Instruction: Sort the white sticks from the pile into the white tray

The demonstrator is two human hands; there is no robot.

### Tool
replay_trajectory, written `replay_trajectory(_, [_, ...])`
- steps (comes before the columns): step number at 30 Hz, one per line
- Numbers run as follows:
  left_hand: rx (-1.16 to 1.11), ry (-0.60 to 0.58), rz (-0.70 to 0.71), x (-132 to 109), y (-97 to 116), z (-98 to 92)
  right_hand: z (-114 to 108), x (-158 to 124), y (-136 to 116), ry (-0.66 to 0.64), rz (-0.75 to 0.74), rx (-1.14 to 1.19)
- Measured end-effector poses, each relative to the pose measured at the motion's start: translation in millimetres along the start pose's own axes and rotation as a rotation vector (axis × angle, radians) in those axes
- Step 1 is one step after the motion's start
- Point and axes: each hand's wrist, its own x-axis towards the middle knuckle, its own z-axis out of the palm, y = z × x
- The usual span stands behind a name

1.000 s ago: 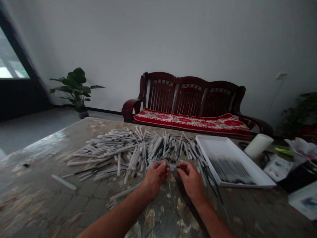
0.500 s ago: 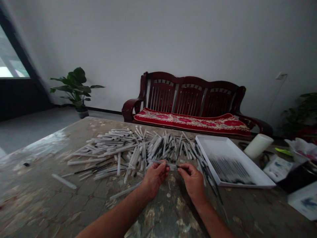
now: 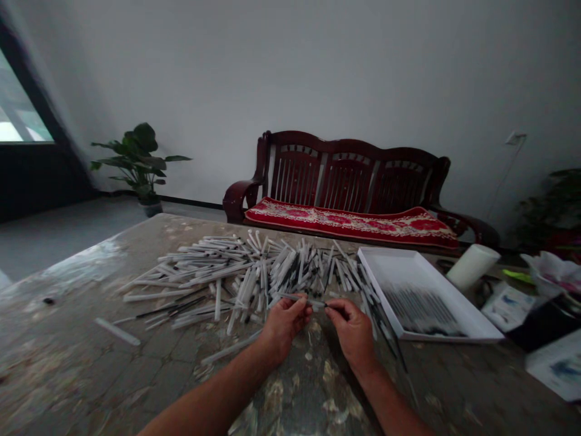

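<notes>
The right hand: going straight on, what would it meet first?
The right hand would probably meet the thin white tube in the left hand, just at its fingertips, though depth is unclear.

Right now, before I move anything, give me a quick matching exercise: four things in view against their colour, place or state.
Things:
1. left hand
2. tray
3. bench cushion
4. potted plant

Matches:
A. red with a pink pattern
B. standing on the floor
C. holding a white tube
D. holding neat rows of tubes

Pairs: 1-C, 2-D, 3-A, 4-B.
</notes>
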Motion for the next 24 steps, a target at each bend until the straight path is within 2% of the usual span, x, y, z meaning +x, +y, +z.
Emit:
replay_trajectory(9, [0.042,0.006,0.031,-2.7,-0.8,1.8,-0.3,2.3,1.3,-0.081,0.080,0.049])
replay_trajectory(18, [0.068,-0.034,0.060,-6.7,-1.0,2.4,-5.5,0.8,-7.7,-0.170,-0.158,-0.276])
replay_trajectory(24, [0.077,-0.028,0.069,-6.6,-2.7,3.3,-3.7,-0.2,-5.4,-0.181,-0.090,-0.262])
